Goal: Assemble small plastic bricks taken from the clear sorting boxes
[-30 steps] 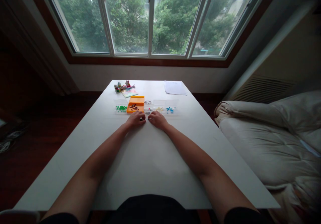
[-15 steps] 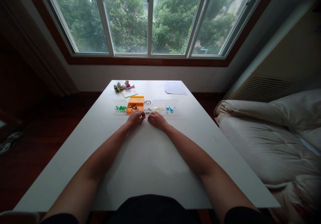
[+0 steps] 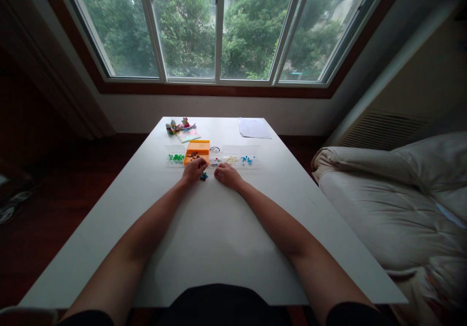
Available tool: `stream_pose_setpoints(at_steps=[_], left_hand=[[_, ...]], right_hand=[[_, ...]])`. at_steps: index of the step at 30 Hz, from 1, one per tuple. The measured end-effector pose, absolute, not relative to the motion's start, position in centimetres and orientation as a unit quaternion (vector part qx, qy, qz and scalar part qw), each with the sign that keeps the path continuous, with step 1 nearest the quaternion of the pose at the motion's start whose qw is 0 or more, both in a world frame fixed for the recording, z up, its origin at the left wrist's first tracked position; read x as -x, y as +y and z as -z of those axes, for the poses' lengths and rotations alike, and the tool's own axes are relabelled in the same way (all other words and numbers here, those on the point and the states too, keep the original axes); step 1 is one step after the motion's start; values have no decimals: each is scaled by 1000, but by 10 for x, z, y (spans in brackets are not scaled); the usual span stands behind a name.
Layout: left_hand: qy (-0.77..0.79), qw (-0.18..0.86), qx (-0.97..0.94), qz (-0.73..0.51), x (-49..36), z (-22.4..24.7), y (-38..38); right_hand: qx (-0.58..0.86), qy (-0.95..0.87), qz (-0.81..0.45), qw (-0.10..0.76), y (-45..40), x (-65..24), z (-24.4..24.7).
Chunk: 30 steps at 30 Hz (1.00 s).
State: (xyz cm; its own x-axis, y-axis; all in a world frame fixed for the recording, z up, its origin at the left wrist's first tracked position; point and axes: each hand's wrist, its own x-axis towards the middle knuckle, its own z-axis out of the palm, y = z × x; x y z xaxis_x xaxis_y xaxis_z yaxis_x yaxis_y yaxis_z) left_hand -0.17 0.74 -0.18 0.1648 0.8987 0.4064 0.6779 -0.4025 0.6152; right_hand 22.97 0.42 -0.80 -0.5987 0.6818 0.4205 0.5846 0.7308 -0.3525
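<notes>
Sitting on the white counter (image 3: 219, 248), a small dark-and-blue piece (image 3: 204, 176) lay just beside the left hand (image 3: 194, 170), between it and the right hand (image 3: 228, 174). The left hand was at the front edge of the open orange box (image 3: 199, 145), which held brown bits (image 3: 191, 156); whether its fingers gripped anything could not be told. The right hand, a little apart from the left, had its fingers curled near the clear trays, and whether they pinched something was too small to tell. Green bits (image 3: 176, 158) lay left of the box, pale yellow (image 3: 232, 159) and blue bits (image 3: 247, 160) to its right. Farther back were little figures (image 3: 185, 121), a colourful card (image 3: 188, 135) and white papers (image 3: 254, 127).
</notes>
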Motion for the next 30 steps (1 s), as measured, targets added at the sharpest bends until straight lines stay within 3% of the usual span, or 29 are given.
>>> stream_pose_setpoints(at_steps=[14, 22, 30], left_hand=[[491, 374, -535, -577, 10, 13, 22], [506, 372, -473, -619, 10, 11, 24], [526, 353, -442, -636, 14, 11, 26]], right_hand=[[419, -814, -139, 377, 9, -241, 7], [438, -765, -142, 451, 14, -247, 6], [442, -764, -133, 450, 16, -249, 8]])
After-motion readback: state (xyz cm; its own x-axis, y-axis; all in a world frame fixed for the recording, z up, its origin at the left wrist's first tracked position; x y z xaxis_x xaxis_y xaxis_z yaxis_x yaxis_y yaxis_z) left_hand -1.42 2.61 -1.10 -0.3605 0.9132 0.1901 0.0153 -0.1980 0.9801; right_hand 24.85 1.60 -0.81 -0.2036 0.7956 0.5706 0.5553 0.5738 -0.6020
